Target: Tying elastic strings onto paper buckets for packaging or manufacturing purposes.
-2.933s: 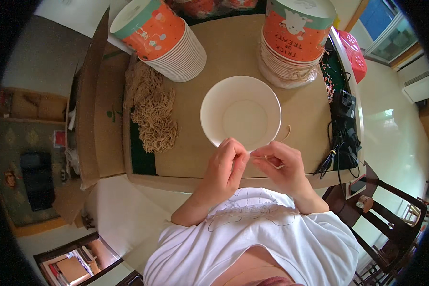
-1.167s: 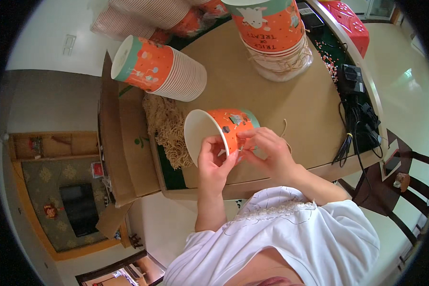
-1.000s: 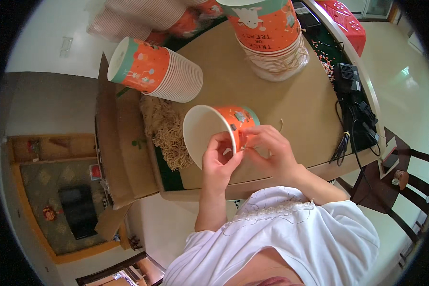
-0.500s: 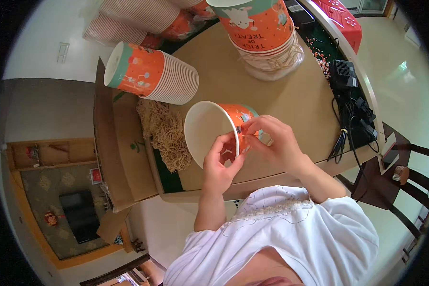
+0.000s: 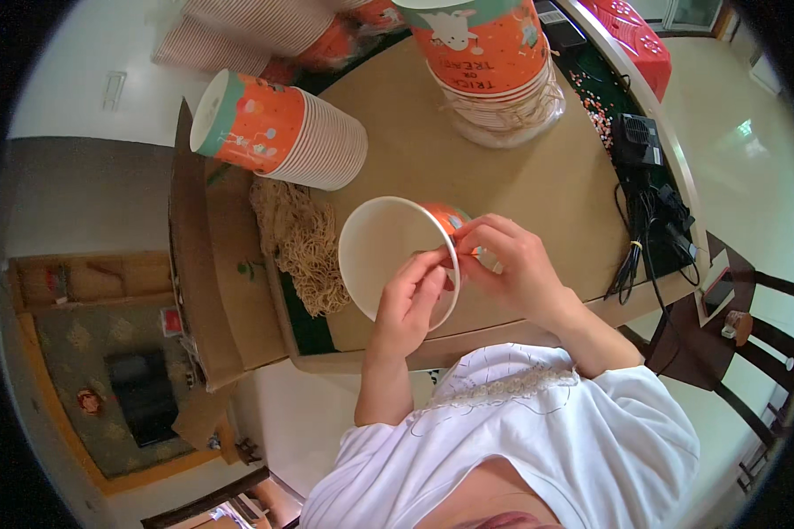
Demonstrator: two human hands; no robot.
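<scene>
A single paper bucket (image 5: 375, 256), white inside and orange with green outside, lies tipped on its side on the table, its mouth toward the left. My left hand (image 5: 408, 295) reaches into the mouth, thumb and fingers pinched together against the inner wall just behind the rim. On the outside of the same wall, my right hand (image 5: 513, 264) has its fingertips closed at the bucket. Whatever is between the fingers of either hand is too small or hidden to make out. Left of the bucket rests a heap of tan string loops (image 5: 304, 242).
A nested stack of paper buckets (image 5: 273, 128) lies at the left, near an open cardboard box (image 5: 225, 273). Another stack (image 5: 485, 53) stands upside down at the back. Black cables (image 5: 648, 229) and scattered small beads (image 5: 595, 110) lie along the right edge.
My left hand has shifted from gripping over the rim to pinching inside the mouth. The bucket's mouth has turned slightly more toward me. My right hand stays at the outer wall.
</scene>
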